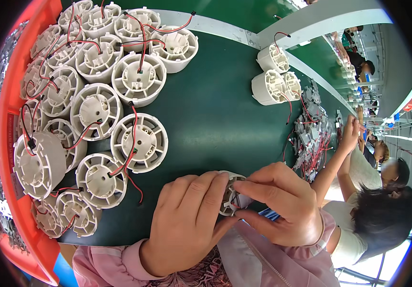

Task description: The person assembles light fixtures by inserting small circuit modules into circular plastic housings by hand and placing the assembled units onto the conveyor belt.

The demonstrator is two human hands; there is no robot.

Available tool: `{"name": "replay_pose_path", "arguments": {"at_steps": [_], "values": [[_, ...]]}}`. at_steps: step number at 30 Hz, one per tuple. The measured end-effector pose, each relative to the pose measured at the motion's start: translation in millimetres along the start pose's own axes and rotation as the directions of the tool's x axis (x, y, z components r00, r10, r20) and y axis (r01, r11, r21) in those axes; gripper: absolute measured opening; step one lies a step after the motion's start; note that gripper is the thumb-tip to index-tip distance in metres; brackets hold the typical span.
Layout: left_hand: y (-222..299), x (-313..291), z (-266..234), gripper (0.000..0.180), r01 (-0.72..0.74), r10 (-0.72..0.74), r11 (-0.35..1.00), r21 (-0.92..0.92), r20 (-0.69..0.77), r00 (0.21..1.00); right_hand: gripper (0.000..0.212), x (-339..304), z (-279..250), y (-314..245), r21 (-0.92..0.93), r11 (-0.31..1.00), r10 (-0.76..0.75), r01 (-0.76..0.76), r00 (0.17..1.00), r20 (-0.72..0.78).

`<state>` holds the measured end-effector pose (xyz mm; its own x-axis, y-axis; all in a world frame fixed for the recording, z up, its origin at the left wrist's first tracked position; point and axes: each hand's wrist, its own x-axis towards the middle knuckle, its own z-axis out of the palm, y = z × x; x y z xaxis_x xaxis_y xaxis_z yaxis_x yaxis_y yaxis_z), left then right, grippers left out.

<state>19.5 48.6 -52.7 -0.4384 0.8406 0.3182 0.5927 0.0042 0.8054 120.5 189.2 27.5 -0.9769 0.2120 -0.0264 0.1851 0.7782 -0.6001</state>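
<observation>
Close to my body, a round white plastic housing point(226, 206) is held between my two hands, mostly covered by the fingers. My left hand point(182, 225) wraps its left side, with fingers bent over the rim. The thumb and forefinger of my right hand point(282, 205) close on its right side, where a short dark wire shows inside. Whether those fingertips also pinch a small part, I cannot tell. Left of my hands stand several similar white housings point(139, 142), spoked and open at the top, many with red and black wires ending in small black plugs.
A red bin point(12, 112) of small metallic pieces borders the left. Three white housings point(269, 88) stand at the far right of the green table point(206, 110), near a heap of wired grey parts point(310, 136). White frame bars point(330, 26) cross behind. Co-workers point(383, 205) sit at right.
</observation>
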Motion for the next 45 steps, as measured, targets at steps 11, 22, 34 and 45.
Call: {"name": "replay_pose_path", "arguments": {"at_steps": [11,22,34,45], "values": [[-3.4,-1.3,3.3,0.069,-0.055,0.053,0.997,-0.063,-0.02,0.998,0.048,-5.3,11.2,-15.7,-0.107,0.99,0.079,-0.089,0.992,-0.095],[-5.3,-2.6,5.5,0.064,-0.102,0.101,0.994,-0.032,-0.025,0.995,0.047,-4.9,10.3,-10.4,-0.147,0.989,0.014,-0.027,0.996,-0.092],[-5.0,-3.3,6.7,0.067,-0.063,0.061,0.996,-0.066,-0.021,0.998,0.043,-2.0,3.9,2.3,-0.073,0.996,-0.047,0.046,0.999,-0.007],[-5.2,-2.8,7.2,0.068,-0.039,0.036,0.995,-0.089,-0.03,0.999,0.043,-1.8,6.6,10.4,0.047,0.994,-0.091,0.094,0.994,-0.058]]}}
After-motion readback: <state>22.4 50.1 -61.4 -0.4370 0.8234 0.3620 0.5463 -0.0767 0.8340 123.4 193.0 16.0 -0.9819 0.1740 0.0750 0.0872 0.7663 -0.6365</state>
